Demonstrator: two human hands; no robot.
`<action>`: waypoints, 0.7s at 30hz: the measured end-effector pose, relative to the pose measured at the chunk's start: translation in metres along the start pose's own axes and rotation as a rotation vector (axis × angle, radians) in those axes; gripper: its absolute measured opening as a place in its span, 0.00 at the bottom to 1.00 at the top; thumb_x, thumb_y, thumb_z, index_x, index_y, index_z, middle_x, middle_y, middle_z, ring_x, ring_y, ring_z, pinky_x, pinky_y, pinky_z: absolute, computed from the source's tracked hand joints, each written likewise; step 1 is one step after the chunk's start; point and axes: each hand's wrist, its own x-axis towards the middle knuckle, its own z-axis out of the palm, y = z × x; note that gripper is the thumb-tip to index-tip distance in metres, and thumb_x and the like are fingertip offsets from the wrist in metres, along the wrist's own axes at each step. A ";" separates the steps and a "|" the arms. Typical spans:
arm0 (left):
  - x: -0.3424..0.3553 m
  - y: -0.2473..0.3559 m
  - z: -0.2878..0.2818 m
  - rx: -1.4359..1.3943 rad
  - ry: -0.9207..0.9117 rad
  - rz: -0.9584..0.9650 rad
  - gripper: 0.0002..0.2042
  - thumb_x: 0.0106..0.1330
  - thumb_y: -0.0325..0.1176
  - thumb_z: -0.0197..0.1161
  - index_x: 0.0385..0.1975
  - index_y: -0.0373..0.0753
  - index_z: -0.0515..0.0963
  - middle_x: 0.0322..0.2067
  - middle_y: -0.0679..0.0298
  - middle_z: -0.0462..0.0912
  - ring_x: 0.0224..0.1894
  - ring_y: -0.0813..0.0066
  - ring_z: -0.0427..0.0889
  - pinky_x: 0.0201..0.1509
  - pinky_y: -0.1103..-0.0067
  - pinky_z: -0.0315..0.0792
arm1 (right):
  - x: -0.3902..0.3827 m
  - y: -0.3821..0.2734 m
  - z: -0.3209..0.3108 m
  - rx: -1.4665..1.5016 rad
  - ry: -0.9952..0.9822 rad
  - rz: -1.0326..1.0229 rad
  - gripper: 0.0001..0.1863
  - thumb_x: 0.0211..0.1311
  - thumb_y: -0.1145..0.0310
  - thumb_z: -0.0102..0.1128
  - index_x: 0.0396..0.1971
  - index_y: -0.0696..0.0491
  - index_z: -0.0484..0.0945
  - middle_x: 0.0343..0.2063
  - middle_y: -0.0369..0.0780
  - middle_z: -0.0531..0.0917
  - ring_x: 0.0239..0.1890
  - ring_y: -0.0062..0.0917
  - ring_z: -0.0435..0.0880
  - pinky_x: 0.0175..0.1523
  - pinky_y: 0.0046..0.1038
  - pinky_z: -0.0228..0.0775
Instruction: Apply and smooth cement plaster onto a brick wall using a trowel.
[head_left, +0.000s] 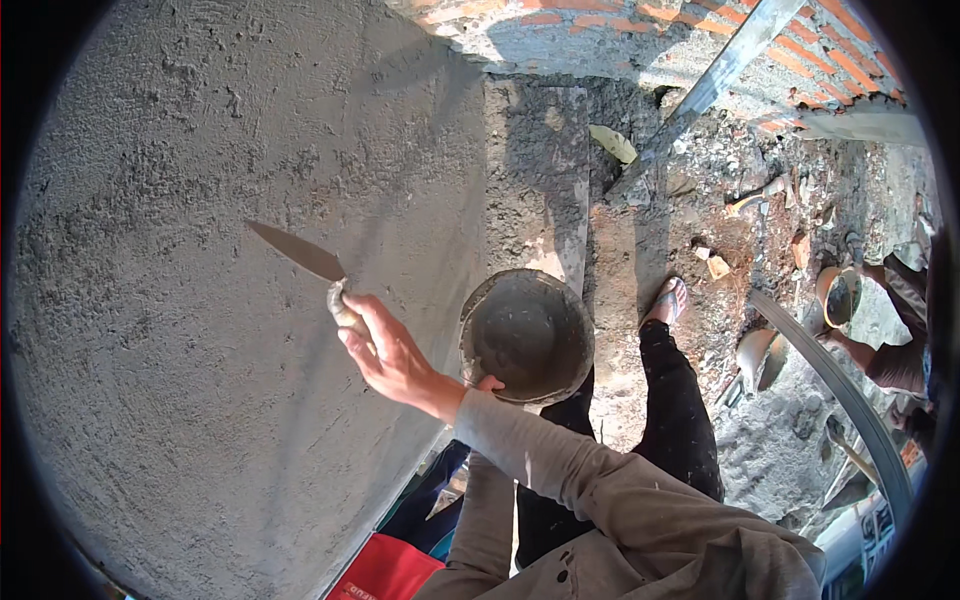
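My right hand is closed round the handle of a pointed trowel. The blade points up and left, in front of a wall coated with rough grey plaster. Whether the blade touches the plaster I cannot tell. My left hand grips the near rim of a round bucket with wet grey mortar inside; only its fingertips show, the rest lying behind the bucket and my right forearm. Below the bucket, a mortar-crusted board runs along the foot of the wall.
A long metal bar leans against the brick wall. Rubble covers the ground by my sandalled foot. At right, a co-worker's arms reach toward a small bucket, beyond a grey bar. A red bag lies lower left.
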 end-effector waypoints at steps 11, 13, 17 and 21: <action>-0.074 0.105 0.130 -0.274 0.006 -0.104 0.27 0.44 0.15 0.48 0.49 0.31 0.73 0.42 0.56 0.79 0.40 0.65 0.79 0.44 0.76 0.75 | -0.071 -0.158 -0.267 -1.228 -0.440 0.560 0.16 0.53 0.67 0.56 0.39 0.59 0.68 0.29 0.50 0.77 0.29 0.46 0.81 0.33 0.42 0.74; -0.076 0.102 0.148 -0.247 -0.079 -0.056 0.26 0.43 0.15 0.48 0.48 0.31 0.74 0.41 0.58 0.79 0.38 0.67 0.79 0.43 0.78 0.74 | -0.053 -0.145 -0.302 -1.493 -0.640 0.398 0.16 0.55 0.65 0.56 0.38 0.60 0.70 0.31 0.49 0.78 0.29 0.44 0.82 0.33 0.40 0.76; -0.075 0.097 0.196 0.033 -0.117 0.042 0.28 0.40 0.13 0.49 0.47 0.31 0.76 0.39 0.64 0.80 0.37 0.76 0.77 0.39 0.83 0.70 | -0.037 -0.125 -0.340 -1.577 -0.812 0.327 0.17 0.57 0.63 0.53 0.40 0.61 0.74 0.28 0.49 0.80 0.30 0.40 0.83 0.33 0.37 0.77; -0.066 0.095 0.230 -0.055 -0.221 0.092 0.27 0.41 0.13 0.48 0.46 0.32 0.76 0.38 0.65 0.80 0.35 0.78 0.77 0.37 0.84 0.69 | -0.034 -0.125 -0.398 -1.203 -0.723 0.519 0.17 0.58 0.63 0.52 0.38 0.62 0.76 0.23 0.47 0.81 0.26 0.36 0.83 0.31 0.35 0.76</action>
